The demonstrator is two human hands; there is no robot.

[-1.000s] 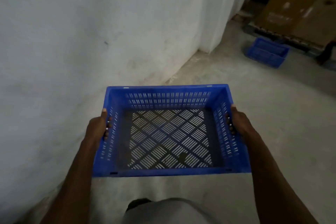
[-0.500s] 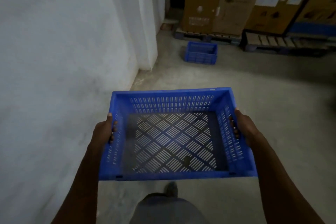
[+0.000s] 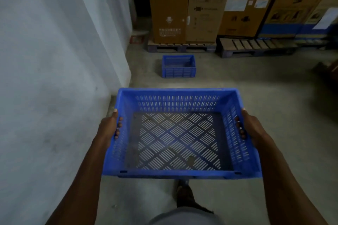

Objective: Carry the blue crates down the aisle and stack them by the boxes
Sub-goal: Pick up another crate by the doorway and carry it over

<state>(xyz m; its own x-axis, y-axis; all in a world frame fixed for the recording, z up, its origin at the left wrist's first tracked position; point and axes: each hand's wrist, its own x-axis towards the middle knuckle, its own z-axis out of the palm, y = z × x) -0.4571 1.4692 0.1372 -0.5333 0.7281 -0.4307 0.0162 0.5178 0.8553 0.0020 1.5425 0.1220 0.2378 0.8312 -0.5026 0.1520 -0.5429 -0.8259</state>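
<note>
I hold an empty blue slotted crate (image 3: 175, 102) level in front of me, above the floor. My left hand (image 3: 109, 128) grips its left wall, with the fingers through the handle slot. My right hand (image 3: 250, 128) grips its right wall the same way. A second blue crate (image 3: 178, 71) sits on the concrete floor ahead, just in front of tall cardboard boxes (image 3: 204, 5) that stand on wooden pallets (image 3: 180, 46).
A white wall (image 3: 54, 78) runs along my left and ends at a corner (image 3: 128, 71) near the far crate. More boxes and a pallet (image 3: 256, 47) fill the back right. Grey concrete floor (image 3: 274, 87) lies between. My foot (image 3: 184, 193) shows below the crate.
The view has swung from the wall toward the boxes, and the crate on the floor now lies straight ahead and closer. My grip on the held crate is unchanged.
</note>
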